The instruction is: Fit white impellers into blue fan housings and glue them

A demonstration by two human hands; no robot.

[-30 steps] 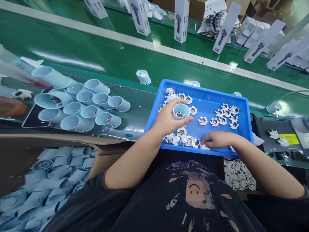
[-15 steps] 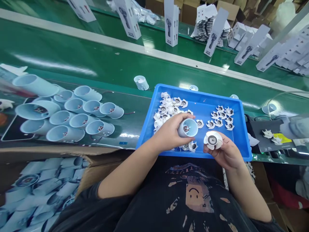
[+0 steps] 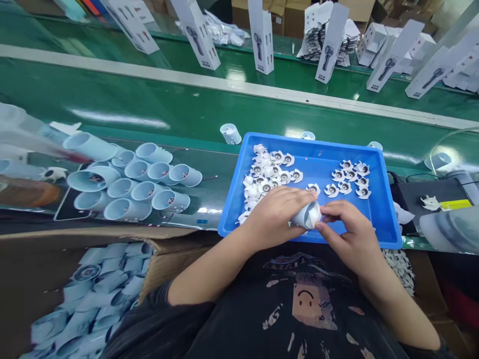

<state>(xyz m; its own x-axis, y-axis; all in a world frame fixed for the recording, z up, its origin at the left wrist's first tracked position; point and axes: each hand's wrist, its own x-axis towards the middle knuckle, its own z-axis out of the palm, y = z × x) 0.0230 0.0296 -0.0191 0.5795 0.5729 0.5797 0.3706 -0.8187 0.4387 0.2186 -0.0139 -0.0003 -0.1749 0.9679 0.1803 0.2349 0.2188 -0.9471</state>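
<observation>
My left hand [image 3: 275,214] is wrapped round a light-blue cylindrical housing [image 3: 300,218], its open end turned to the right. At that mouth sits a white fan impeller [image 3: 313,214], partly inside the rim. The fingers and thumb of my right hand [image 3: 346,229] pinch the impeller's edge. How deep the impeller goes in is hidden. Both hands are over the front of a blue tray [image 3: 391,219]. Loose white impellers [image 3: 275,170] crowd its left part, and a smaller group of impellers [image 3: 351,175] lies on the right.
Light-blue housings [image 3: 127,209] lie stacked on the bench at left. A cardboard box [image 3: 164,249] below holds more housings. Single housings [image 3: 231,134] stand on the green belt [image 3: 179,117] behind the tray, with printed white boxes [image 3: 262,50] beyond. A co-worker's forearm [image 3: 30,192] shows at far left.
My right hand has brought the impeller leftward to the housing's mouth, where it now sits partly inside. My left hand has turned the housing's open end to the right.
</observation>
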